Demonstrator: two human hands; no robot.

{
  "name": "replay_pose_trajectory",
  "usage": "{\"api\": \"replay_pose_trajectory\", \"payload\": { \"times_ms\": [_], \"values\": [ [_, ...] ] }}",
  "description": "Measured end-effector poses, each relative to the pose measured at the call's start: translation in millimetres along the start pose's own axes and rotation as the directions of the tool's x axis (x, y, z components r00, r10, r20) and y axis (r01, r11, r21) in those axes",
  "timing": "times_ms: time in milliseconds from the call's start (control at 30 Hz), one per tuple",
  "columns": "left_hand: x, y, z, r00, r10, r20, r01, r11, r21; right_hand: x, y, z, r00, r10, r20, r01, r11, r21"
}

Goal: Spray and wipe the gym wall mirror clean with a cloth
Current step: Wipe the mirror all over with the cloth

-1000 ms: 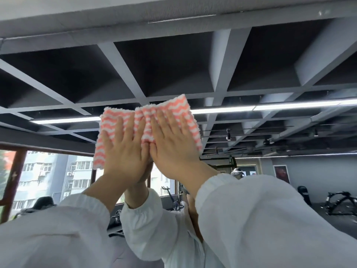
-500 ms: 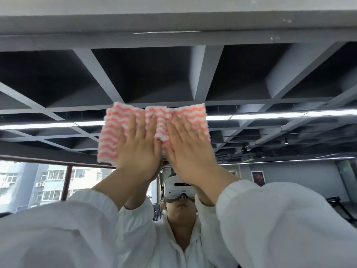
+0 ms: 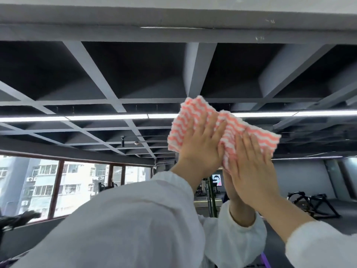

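From the head camera, looking upward, both hands press a pink-and-white striped cloth [image 3: 222, 130] flat against the wall mirror [image 3: 116, 84], high up near its top edge and right of centre in the view. The left hand [image 3: 201, 149] lies on the cloth's left half with fingers straight and spread, palm to the glass, gripping nothing. The right hand [image 3: 251, 163] lies just beside it on the lower right part of the cloth, fingers likewise straight and flat, so neither hand is clenched. The cloth is bunched slightly between the two hands, its upper corners showing above the fingertips. White sleeves [image 3: 135, 219] fill the lower part of the view. The mirror reflects the person's own forearms meeting the real ones under the cloth, a dark coffered ceiling, a long strip light [image 3: 87, 118], windows [image 3: 58, 182] at lower left and gym equipment [image 3: 313, 204] at lower right.
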State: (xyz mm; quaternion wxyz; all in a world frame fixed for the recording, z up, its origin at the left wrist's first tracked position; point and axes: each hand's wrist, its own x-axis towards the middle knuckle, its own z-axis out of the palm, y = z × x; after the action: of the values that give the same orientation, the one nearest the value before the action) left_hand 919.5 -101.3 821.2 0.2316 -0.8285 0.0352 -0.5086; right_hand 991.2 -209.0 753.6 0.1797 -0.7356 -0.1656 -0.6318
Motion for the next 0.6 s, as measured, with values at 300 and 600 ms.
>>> {"api": "replay_pose_trajectory", "payload": {
  "times_ms": [300, 600],
  "values": [
    [-68.8, -17.4, 28.1, 0.952, 0.301, -0.047, -0.293, 0.947, 0.132, -91.4, -32.5, 12.6, 0.999, 0.021, 0.042, -0.025, 0.996, 0.085],
    [-82.8, -106.8, 7.2, 0.999, 0.0, -0.034, 0.005, 0.986, 0.168, -31.6, -98.9, -4.6, 0.973, -0.185, 0.135, 0.164, 0.974, 0.156]
  ]
}}
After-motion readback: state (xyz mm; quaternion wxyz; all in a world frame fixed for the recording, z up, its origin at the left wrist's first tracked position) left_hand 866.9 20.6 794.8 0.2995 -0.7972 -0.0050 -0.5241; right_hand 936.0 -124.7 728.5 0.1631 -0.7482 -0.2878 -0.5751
